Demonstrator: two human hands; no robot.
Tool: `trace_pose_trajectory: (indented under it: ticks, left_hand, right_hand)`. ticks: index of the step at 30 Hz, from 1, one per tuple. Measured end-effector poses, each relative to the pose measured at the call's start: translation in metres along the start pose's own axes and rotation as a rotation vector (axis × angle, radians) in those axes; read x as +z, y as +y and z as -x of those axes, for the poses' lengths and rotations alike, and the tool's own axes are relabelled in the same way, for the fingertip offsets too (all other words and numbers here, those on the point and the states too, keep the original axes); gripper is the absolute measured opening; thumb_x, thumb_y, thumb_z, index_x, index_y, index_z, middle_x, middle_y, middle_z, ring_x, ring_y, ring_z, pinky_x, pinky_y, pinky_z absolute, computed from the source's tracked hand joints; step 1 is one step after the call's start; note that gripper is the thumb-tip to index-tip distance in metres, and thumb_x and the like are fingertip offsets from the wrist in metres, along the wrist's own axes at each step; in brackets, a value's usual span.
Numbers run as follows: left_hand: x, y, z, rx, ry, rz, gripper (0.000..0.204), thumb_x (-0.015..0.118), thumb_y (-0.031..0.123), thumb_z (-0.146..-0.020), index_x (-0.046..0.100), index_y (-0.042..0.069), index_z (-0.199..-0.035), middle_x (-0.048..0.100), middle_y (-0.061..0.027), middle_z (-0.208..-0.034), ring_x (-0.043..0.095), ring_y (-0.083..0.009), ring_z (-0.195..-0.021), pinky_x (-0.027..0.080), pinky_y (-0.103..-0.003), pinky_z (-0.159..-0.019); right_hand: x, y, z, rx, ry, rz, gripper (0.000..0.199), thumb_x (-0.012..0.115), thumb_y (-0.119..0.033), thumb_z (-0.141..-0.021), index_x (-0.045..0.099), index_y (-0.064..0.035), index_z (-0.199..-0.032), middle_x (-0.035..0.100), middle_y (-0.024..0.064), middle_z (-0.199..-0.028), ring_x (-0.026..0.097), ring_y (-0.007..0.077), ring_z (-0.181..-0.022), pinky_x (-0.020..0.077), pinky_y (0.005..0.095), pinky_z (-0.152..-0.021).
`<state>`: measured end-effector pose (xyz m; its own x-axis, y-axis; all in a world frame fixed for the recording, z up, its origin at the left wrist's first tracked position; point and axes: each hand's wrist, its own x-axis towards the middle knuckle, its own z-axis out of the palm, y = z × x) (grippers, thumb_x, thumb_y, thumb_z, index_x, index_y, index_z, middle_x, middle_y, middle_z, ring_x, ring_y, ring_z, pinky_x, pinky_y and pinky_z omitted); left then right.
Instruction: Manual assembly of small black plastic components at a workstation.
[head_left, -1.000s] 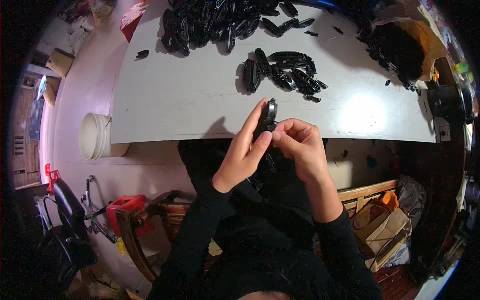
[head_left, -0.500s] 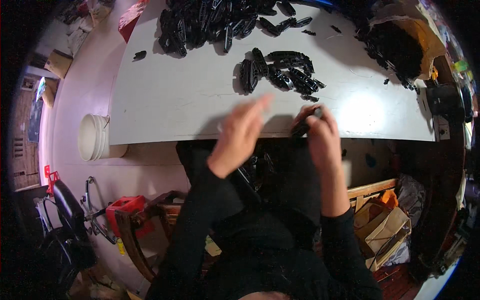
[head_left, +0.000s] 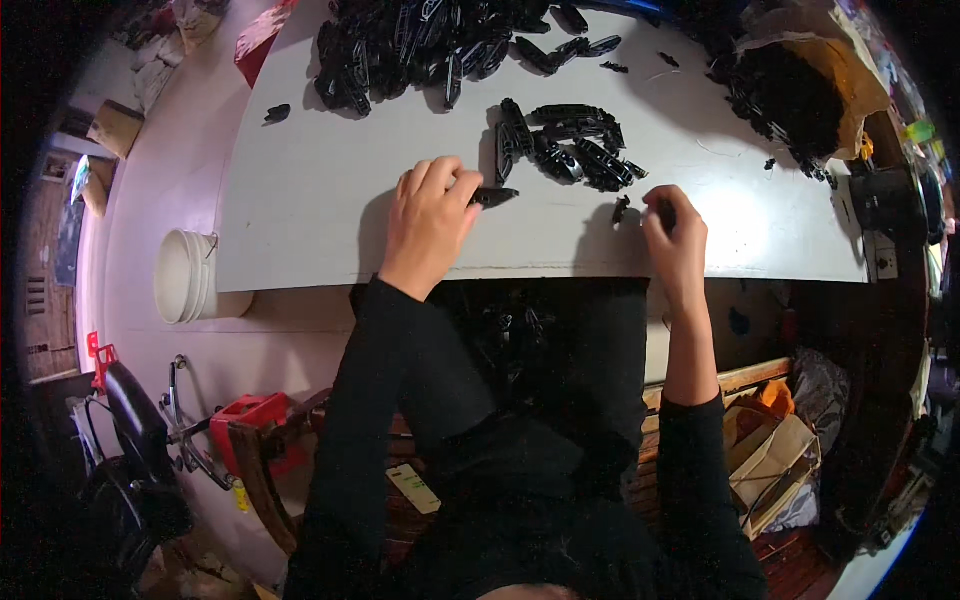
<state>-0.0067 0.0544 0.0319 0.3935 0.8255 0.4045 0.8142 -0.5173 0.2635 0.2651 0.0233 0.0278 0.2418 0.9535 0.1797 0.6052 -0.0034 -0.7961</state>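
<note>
On the white table [head_left: 300,210], my left hand [head_left: 425,215] is closed round a long black plastic part [head_left: 494,197], whose pointed end sticks out past the fingers. My right hand [head_left: 682,235] hovers at the table's front with thumb and fingers curled together. Something dark shows between them, too small to name. Just left of it lies a small black piece [head_left: 621,209]. Beyond both hands is a loose cluster of black plastic parts [head_left: 577,122], some with shiny faces.
A large heap of similar black parts [head_left: 410,55] covers the far left of the table. At the far right, an open brown bag [head_left: 865,85] spills small black pieces. One lone part [head_left: 277,114] lies at left. A white bucket [head_left: 175,275] stands beyond the table's left edge.
My left hand, blurred and apparently empty before, has moved left and now grips a black part from the cluster. My right hand has shifted right; the larger dark part it held no longer shows there.
</note>
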Motion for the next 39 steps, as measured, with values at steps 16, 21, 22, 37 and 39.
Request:
trace_pose_trajectory:
  ticks: [16, 21, 22, 37, 39]
  left_hand:
    - [0.001, 0.053, 0.035, -0.493, -0.111, 1.32, 0.037, 0.041, 0.019, -0.095, 0.035, 0.003, -0.127, 0.051, -0.0008, -0.083, 0.038, -0.0033, -0.062, 0.033, -0.017, -0.055]
    - [-0.005, 0.057, 0.033, -0.396, -0.124, 1.25, 0.048, 0.042, 0.017, -0.094, 0.026, -0.003, -0.135, 0.045, -0.0165, -0.124, 0.046, -0.0203, -0.112, 0.033, -0.03, -0.097]
    - [-0.006, 0.059, 0.033, -0.316, -0.111, 1.244, 0.049, 0.04, 0.016, -0.095, 0.024, -0.004, -0.136, 0.041, -0.0183, -0.129, 0.041, -0.0219, -0.118, 0.03, -0.031, -0.1]
    - [-0.003, 0.058, 0.036, 0.003, -0.244, 0.992, 0.048, 0.048, 0.007, -0.087, 0.038, 0.008, -0.134, 0.055, -0.0075, -0.111, 0.051, -0.0087, -0.085, 0.042, -0.022, -0.071]
    - [-0.02, 0.037, 0.025, -0.108, -0.407, 0.986, 0.037, 0.052, 0.009, -0.087, 0.051, 0.01, -0.124, 0.058, -0.0116, -0.102, 0.056, -0.0194, -0.091, 0.045, -0.031, -0.077]
  right_hand:
    - [0.033, -0.072, 0.045, 0.342, -0.523, -0.829, 0.012, 0.064, -0.007, -0.08, 0.053, -0.0032, -0.085, 0.052, -0.0007, -0.058, 0.046, 0.0067, -0.043, 0.031, 0.0186, -0.04]
    - [0.038, -0.081, 0.052, 0.326, -0.51, -0.854, 0.01, 0.062, -0.007, -0.082, 0.053, -0.0033, -0.085, 0.048, -0.0027, -0.059, 0.043, 0.005, -0.045, 0.0293, 0.0185, -0.041]
    - [0.039, -0.081, 0.052, 0.331, -0.489, -0.854, 0.01, 0.062, -0.007, -0.082, 0.053, -0.0035, -0.086, 0.047, -0.0035, -0.059, 0.041, 0.0043, -0.046, 0.0285, 0.0184, -0.041]
    - [0.032, -0.058, 0.066, 0.33, -0.465, -0.8, 0.018, 0.068, -0.014, -0.08, 0.057, -0.0014, -0.086, 0.059, 0.0029, -0.071, 0.055, 0.0083, -0.065, 0.0437, 0.022, -0.057]
    - [0.031, -0.047, 0.07, 0.056, -0.538, -0.493, 0.024, 0.068, -0.016, -0.079, 0.058, 0.0016, -0.093, 0.061, 0.0068, -0.079, 0.057, 0.0127, -0.074, 0.0455, 0.026, -0.067]
